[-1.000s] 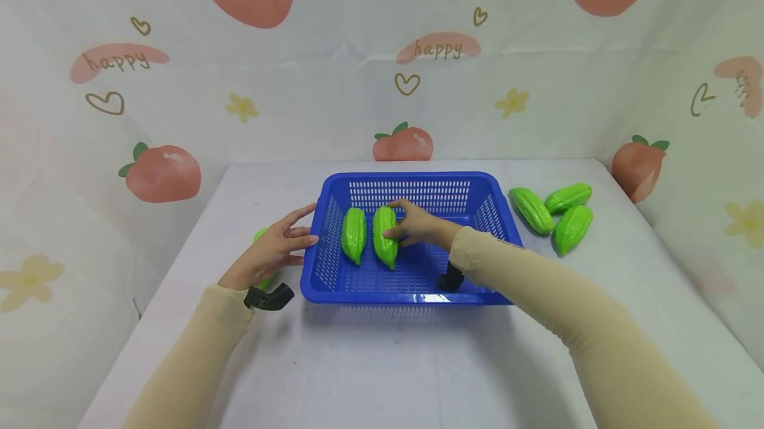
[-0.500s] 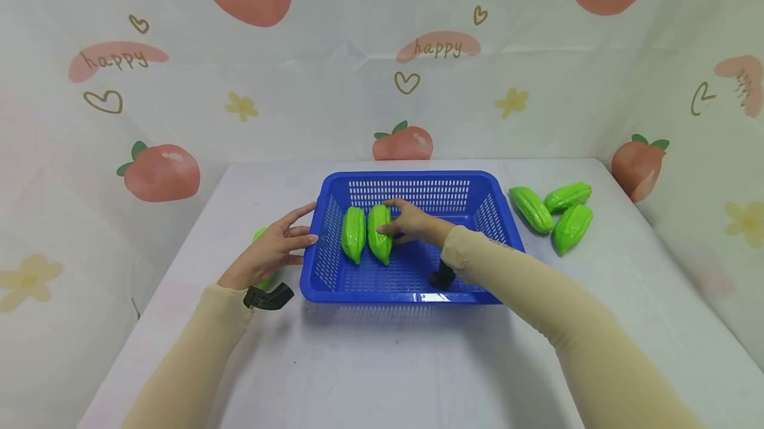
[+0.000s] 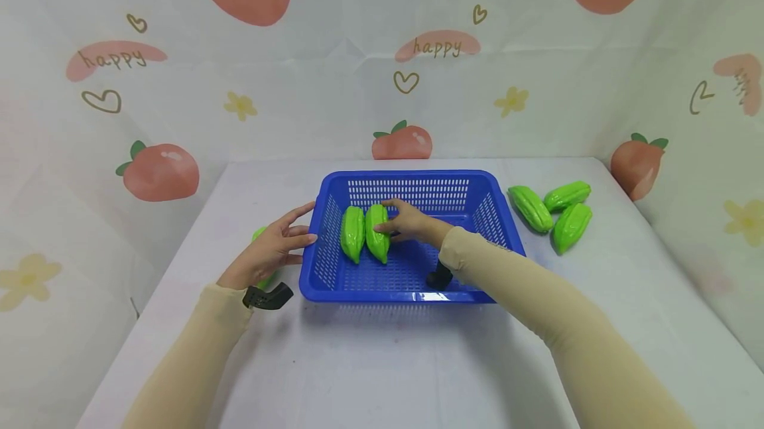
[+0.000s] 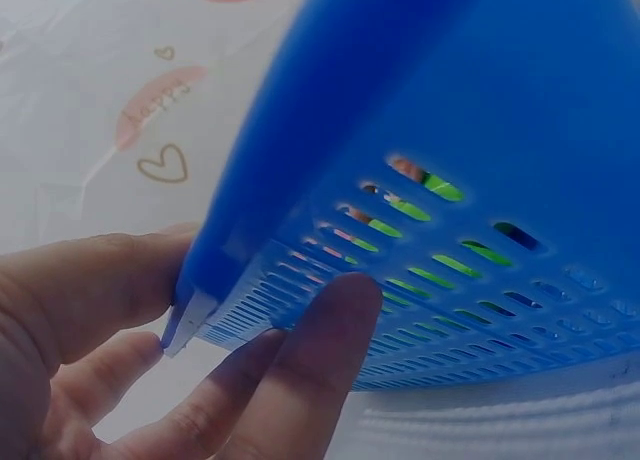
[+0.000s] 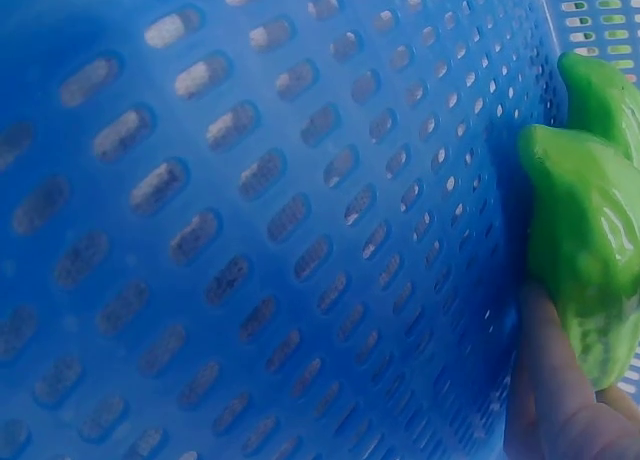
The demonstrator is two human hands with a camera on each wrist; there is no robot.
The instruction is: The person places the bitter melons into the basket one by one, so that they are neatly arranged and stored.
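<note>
A blue perforated basket point(image 3: 358, 296) stands mid-table. My left hand point(image 3: 268, 250) is at its left side, fingers spread; in the left wrist view the fingertips point(image 4: 350, 295) lie against the outer wall and rim. Inside the basket, my right hand point(image 3: 410, 222) grips a glossy, ridged green bitter melon point(image 3: 375, 237), thumb and fingers around its right side. The melon lies lengthwise close beside another bitter melon point(image 3: 352, 235) near the left wall. In the right wrist view, the held melon overlaps the other one.
Three more bitter melons point(image 3: 571, 227) lie grouped on the white table point(image 3: 370, 376), right of the basket. Another bitter melon point(image 3: 264, 281) is partly hidden behind my left hand. A printed cloth backdrop point(image 3: 334, 91) encloses the back and sides.
My right hand has shifted the gripped bitter melon left, narrowing the gap to the other melon in the basket. My left hand has stayed at the basket's side.
</note>
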